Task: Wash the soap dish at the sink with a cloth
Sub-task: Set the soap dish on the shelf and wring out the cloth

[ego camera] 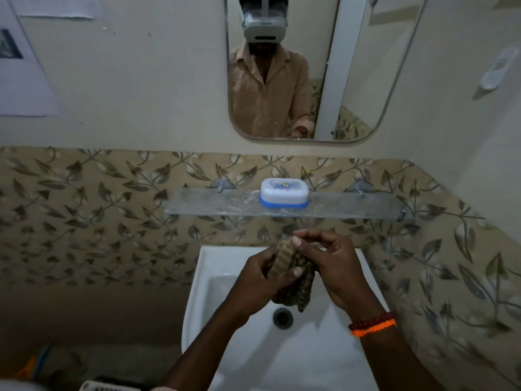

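A white soap dish (284, 192) with a blue base and its lid on stands on the glass shelf (352, 206) above the sink. Over the white sink (310, 348) both my hands hold a bunched brown patterned cloth (296, 280). My left hand (253, 289) grips the cloth's left side, thumb across it. From the right, my right hand (329, 263) pinches its top end between thumb and fingers. The cloth's lower end hangs just above the drain (282, 318). The tap is hidden behind my hands.
A mirror (352, 66) hangs on the wall above the shelf and reflects me. Leaf-patterned tiles line the wall behind the sink. A white fixture (497, 69) is mounted on the right wall. Dim items lie on the floor at the lower left.
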The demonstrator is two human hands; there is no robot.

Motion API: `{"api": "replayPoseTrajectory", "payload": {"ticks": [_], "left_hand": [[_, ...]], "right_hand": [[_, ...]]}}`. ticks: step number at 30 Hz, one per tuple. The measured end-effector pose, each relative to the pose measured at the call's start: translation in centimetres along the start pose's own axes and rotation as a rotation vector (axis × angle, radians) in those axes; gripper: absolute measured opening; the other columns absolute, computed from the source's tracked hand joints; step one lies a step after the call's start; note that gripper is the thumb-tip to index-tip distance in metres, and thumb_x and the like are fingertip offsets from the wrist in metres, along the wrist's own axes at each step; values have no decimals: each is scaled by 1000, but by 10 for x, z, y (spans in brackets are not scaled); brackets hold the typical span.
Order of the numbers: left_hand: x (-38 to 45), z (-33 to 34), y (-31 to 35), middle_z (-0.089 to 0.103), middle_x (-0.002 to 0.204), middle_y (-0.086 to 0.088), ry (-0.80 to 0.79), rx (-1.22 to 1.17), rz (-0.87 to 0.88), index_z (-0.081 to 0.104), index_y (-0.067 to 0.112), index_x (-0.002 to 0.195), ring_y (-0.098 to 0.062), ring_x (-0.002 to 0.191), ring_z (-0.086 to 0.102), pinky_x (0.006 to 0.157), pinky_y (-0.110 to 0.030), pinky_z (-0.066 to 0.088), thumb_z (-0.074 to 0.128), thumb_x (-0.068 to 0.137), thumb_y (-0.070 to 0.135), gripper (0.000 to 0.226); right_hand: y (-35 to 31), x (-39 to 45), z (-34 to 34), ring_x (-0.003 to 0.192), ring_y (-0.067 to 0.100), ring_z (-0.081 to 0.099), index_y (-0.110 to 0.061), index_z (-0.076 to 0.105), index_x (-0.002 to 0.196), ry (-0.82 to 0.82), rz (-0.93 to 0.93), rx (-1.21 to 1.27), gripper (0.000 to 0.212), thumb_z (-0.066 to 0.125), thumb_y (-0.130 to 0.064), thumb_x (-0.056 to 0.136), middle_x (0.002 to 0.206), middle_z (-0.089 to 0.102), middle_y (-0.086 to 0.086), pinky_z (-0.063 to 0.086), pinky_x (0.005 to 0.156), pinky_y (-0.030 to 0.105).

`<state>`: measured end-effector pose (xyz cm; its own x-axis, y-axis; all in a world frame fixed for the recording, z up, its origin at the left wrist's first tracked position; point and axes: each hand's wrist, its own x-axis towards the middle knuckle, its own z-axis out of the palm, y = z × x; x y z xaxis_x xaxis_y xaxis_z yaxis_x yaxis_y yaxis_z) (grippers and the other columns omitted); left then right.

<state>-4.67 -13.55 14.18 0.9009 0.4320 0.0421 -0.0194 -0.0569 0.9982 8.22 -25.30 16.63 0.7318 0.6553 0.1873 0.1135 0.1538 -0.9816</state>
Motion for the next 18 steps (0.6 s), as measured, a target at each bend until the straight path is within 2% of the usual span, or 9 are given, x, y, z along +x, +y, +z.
{"api": "replayPoseTrajectory", "payload": {"ticks": [2,4,6,8,11,13,16,18], "left_hand": [[-11,-5,-3,77,87,-9,81,43,22,70,13,100,-19,71,71,58,-27,52,78,89,29,21],[-22,-8,-2,71,77,-12,143,95,26,66,8,89,-22,64,65,56,-34,49,80,87,28,24],[-32,-10,1,73,83,0,210,227,61,69,16,86,-16,77,69,68,-33,53,82,80,37,25],[-39,-11,5,74,89,6,265,356,127,72,23,87,-10,89,71,82,-27,55,83,76,41,24],[-48,-3,5,74,78,2,370,305,128,69,22,79,-13,76,73,67,-29,58,84,79,29,17],[-54,6,4,76,77,0,505,224,51,69,20,78,-16,75,75,67,-39,61,83,80,28,16],[-62,11,3,78,78,-3,633,55,-44,72,18,79,-22,76,77,67,-43,63,84,80,29,16],[-66,13,7,79,78,-7,644,-54,-101,75,15,81,-27,78,78,66,-41,64,83,82,26,13]], "right_hand": [[3,-9,0,98,26,72,-15,77,98,-33,2,29,27,83,-27,75,99,77,9,57,87,42],[5,-15,-2,99,26,72,-14,77,99,-66,6,58,29,84,-27,73,100,77,9,57,89,39],[5,-20,-3,100,23,72,-16,78,98,-89,11,72,26,82,-23,74,100,78,8,58,89,34],[5,-25,-2,99,19,72,-19,78,98,-100,9,32,21,81,-18,77,99,78,3,59,85,28],[8,-36,3,83,10,72,-24,77,94,23,30,-48,17,81,-17,79,89,77,-2,56,65,19],[10,-50,8,72,15,71,-21,74,88,107,52,-21,10,81,-22,80,81,76,1,54,57,20],[16,-78,19,78,15,73,-21,75,88,-38,51,-40,7,78,-18,82,82,76,-1,56,58,20],[17,-94,26,87,8,72,-26,74,100,-153,55,-57,23,81,-21,79,94,76,-8,56,62,18]]}}
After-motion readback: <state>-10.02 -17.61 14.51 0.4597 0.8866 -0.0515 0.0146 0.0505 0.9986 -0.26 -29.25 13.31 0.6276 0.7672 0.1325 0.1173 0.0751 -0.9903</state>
